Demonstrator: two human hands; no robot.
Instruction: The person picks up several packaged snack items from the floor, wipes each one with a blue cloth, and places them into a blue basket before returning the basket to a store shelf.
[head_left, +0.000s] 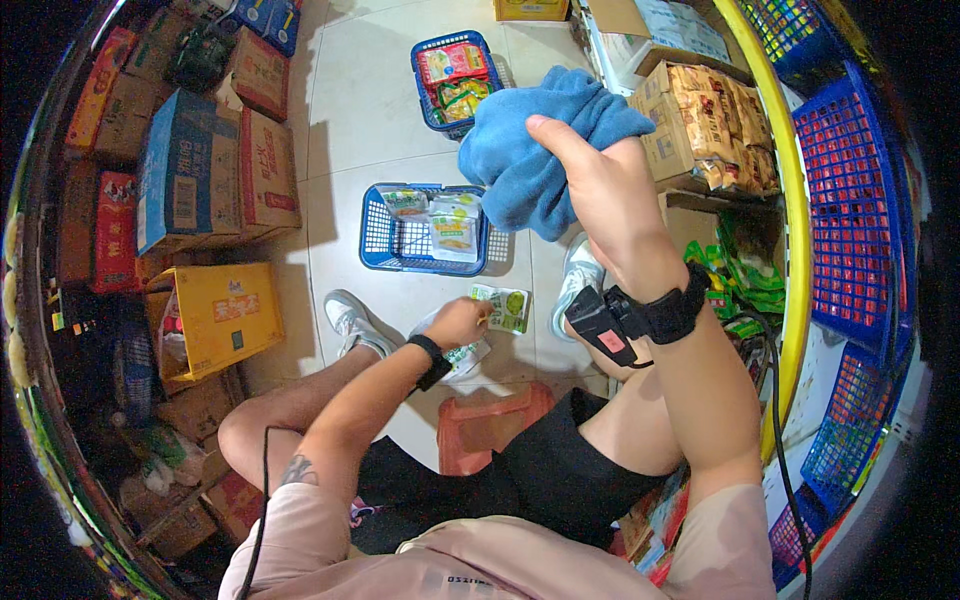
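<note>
My right hand (619, 199) is raised and grips a bunched blue cloth (536, 150), thumb on top. Lower down, my left hand (459, 322) has its fingers curled at the left edge of a green-and-white packet (511, 309). More white-and-green packaging (466, 358) shows beneath that hand, partly hidden by the hand and wrist. Just beyond, a blue plastic basket (375, 262) on the tiled floor holds a few similar packets (454, 229). The cloth covers a little of the basket's right end.
Farther off stands another blue basket (415, 71) with red and yellow packets. Cardboard cartons (202, 172) line the left side, with an open yellow box (232, 319). At right are a carton of brown packets (709, 120), a yellow shelf edge (796, 225) and blue baskets (851, 210). A red stool (457, 435) is below me.
</note>
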